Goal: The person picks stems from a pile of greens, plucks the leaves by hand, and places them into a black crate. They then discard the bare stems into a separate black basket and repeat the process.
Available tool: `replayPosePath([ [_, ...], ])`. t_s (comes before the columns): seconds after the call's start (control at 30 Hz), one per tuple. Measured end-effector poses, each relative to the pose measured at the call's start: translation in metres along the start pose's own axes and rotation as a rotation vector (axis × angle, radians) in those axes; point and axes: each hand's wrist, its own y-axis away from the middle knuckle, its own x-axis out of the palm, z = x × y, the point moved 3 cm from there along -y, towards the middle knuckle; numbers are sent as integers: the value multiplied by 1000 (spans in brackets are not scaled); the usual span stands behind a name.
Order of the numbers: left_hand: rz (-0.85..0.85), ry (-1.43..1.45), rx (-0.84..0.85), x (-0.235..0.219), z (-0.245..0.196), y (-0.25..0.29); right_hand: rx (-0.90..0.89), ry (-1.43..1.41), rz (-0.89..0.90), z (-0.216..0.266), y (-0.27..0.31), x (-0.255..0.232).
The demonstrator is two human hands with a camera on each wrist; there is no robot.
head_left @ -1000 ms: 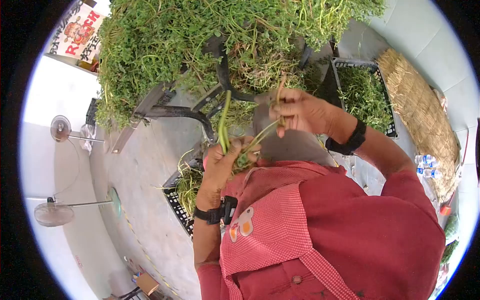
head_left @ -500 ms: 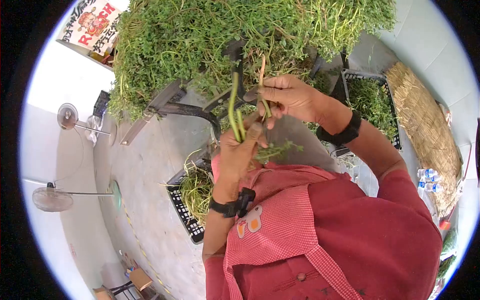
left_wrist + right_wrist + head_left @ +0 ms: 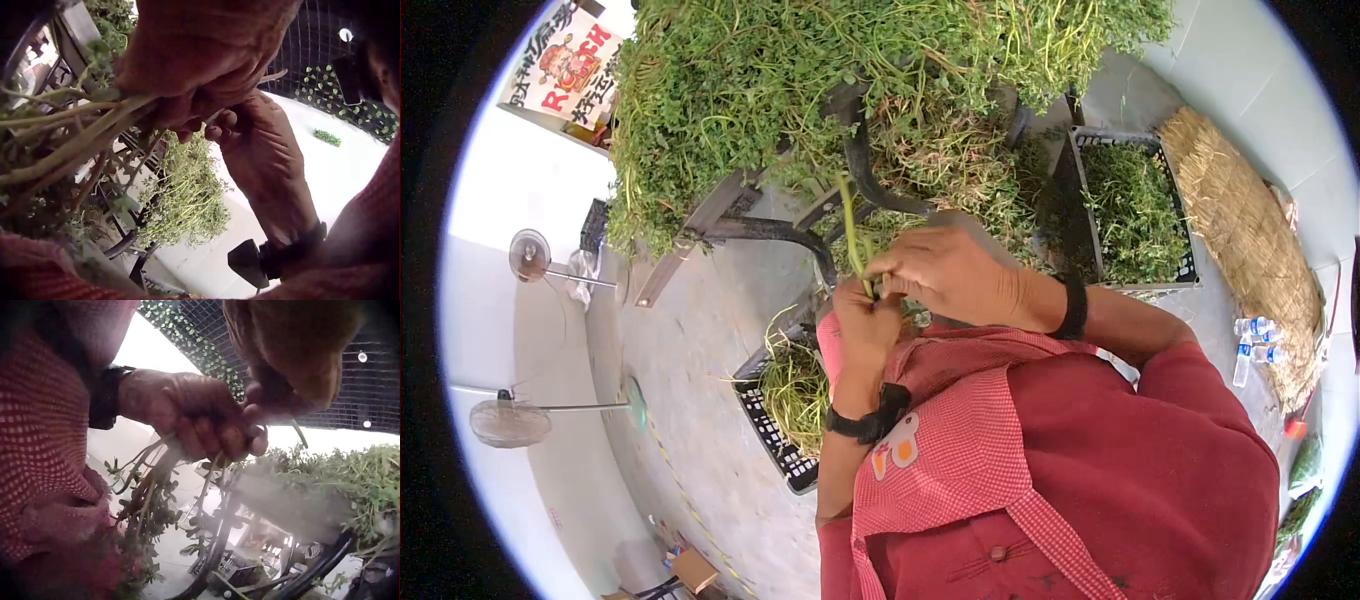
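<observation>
My left hand (image 3: 865, 318) grips a small bunch of leafy plant stems; thick green stems (image 3: 848, 222) stick up out of the fist in the head view. In the right wrist view that fist (image 3: 194, 415) has leafy ends (image 3: 150, 500) hanging below it. My right hand (image 3: 950, 272) is right against the left, its fingers pinching at a stem beside the left thumb. Close up in the left wrist view, the right fingertips (image 3: 220, 125) meet around a thin pale stem bit, and long stems (image 3: 69, 140) run leftward from my left hand.
A big heap of green plants (image 3: 750, 120) covers a black-legged stand ahead. A black crate (image 3: 750, 405) of stems stands at lower left, another crate (image 3: 1090, 215) of greens at right. Beyond it lie a rolled straw mat (image 3: 1250, 240) and water bottles (image 3: 1258, 345). Fans (image 3: 510, 420) stand at left.
My right hand, earlier higher with a pinkish stem upright in its fingers, has come down against the left hand. That pinkish stem no longer shows. The left hand keeps its bunch.
</observation>
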Motion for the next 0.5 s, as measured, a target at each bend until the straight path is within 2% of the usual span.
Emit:
replayPosePath([
  [0.03,2,1,2,0,6,-2,11,-91,-5,8,0,-3],
  [0.07,-21,94,-312,-2,23,-2,13,-92,-2,25,1,-4],
  [0.1,-45,184,-626,-6,37,2,-102,-103,138,53,1,0],
  [0.13,-38,329,-774,-12,43,2,-219,-107,272,70,-1,-1],
  [0.17,-34,325,-771,-17,57,-1,-219,-105,267,70,-9,-10],
  [0.23,-217,718,-653,-27,88,5,33,190,557,47,-19,-16],
  [0.27,-193,684,-724,-34,41,-2,37,358,226,4,-17,-14],
  [0.3,-218,680,-737,-39,39,4,48,510,-111,-45,-10,-11],
  [0.37,-202,842,-634,-46,36,-1,90,444,-216,-98,-6,-30],
  [0.4,-253,840,-762,-44,32,3,81,426,-192,-91,-8,-26],
  [0.43,-259,833,-789,-41,31,9,395,-4,57,-76,-2,-18],
  [0.47,-237,875,-719,-37,30,6,678,-432,296,-63,4,-7],
  [0.5,-211,920,-637,-33,28,-1,674,-427,290,-52,6,-1],
])
